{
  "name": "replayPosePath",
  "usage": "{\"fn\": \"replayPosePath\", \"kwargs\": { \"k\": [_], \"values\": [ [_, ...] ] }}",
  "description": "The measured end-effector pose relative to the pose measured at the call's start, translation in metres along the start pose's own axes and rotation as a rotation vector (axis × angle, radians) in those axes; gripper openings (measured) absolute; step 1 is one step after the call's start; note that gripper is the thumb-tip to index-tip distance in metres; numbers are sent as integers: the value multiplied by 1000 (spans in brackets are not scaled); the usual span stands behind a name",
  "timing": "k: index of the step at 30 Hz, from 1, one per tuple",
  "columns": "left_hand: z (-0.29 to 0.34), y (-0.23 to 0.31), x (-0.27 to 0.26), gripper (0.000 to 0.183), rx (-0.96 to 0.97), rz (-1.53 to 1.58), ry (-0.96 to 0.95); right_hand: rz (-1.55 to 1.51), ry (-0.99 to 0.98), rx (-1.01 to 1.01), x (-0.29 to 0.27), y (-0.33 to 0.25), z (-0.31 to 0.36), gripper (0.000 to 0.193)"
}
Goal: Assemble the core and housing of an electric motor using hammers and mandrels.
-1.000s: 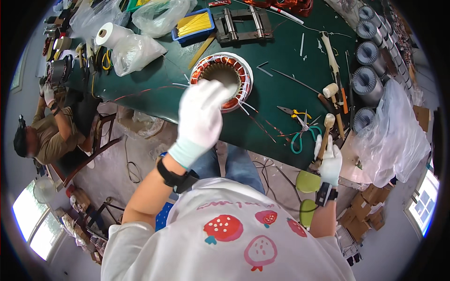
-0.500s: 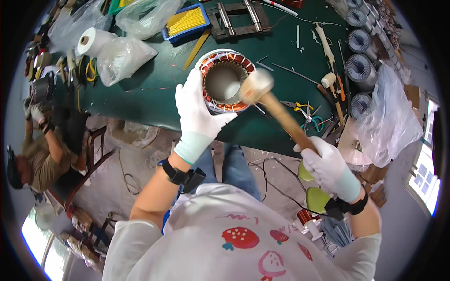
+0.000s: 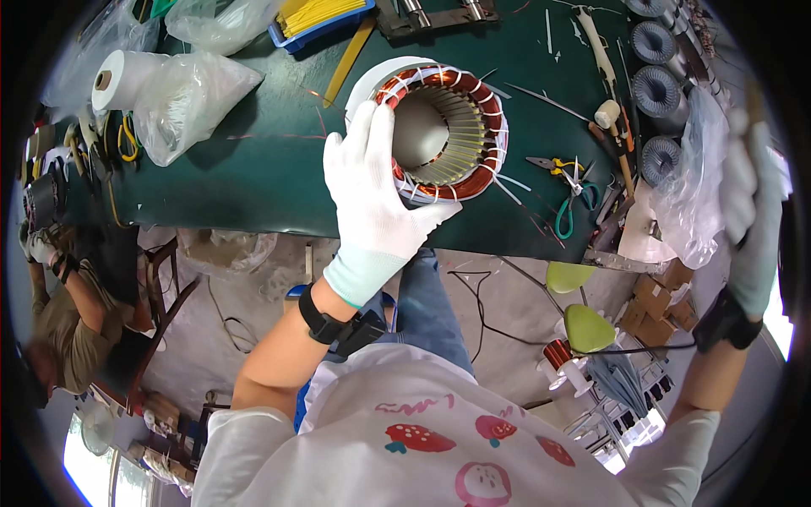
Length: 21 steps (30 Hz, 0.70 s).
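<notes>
A motor stator [image 3: 492,127] with copper windings laced in white cord stands tilted on the green table, its slotted bore facing up. Behind its left side shows a white round rim [image 3: 361,87]. My left hand [image 3: 365,182], in a white glove, holds the stator's left side; its fingers lie on the rim and the thumb spreads along the front. Far out to the right, my gloved right hand [image 3: 750,203] is raised and closed around the wooden mallet, whose handle [image 3: 754,103] shows only as a blur; the mallet head cannot be made out.
Scissors [image 3: 576,193], yellow-handled pliers [image 3: 553,164] and a small mallet [image 3: 606,114] lie right of the stator. Stator cores [image 3: 657,91] line the right edge beside a clear plastic bag [image 3: 688,182]. A blue tray [image 3: 325,29] and white roll [image 3: 127,80] stand behind. Another person [image 3: 76,304] works at left.
My right hand has swung the mallet from the stator's rim up and away to the right. The stator appears more tilted, with my left hand still on it. The view has shifted.
</notes>
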<state>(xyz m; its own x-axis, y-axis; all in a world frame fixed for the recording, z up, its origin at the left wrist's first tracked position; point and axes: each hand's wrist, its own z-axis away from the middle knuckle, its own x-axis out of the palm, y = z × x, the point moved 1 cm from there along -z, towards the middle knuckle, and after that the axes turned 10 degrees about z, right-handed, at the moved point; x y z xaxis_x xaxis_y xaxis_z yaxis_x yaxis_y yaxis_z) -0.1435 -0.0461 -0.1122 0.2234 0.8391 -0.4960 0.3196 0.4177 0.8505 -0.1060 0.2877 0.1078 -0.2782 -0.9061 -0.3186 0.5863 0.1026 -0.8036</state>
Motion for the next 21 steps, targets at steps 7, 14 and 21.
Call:
{"fn": "replayPosePath", "kwargs": {
  "k": [7, 14, 21],
  "values": [
    [9, -7, -3, 124, 77, -77, -2, 793, -717, 403, 78, 62, 5, 27],
    [-21, -16, -20, 122, 205, 46, -151, 324, -133, -57, 9, 166, 36, 41],
    [19, -6, -17, 130, 65, -147, -165, 419, 215, -267, -9, 26, -34, 37]
  ]
}}
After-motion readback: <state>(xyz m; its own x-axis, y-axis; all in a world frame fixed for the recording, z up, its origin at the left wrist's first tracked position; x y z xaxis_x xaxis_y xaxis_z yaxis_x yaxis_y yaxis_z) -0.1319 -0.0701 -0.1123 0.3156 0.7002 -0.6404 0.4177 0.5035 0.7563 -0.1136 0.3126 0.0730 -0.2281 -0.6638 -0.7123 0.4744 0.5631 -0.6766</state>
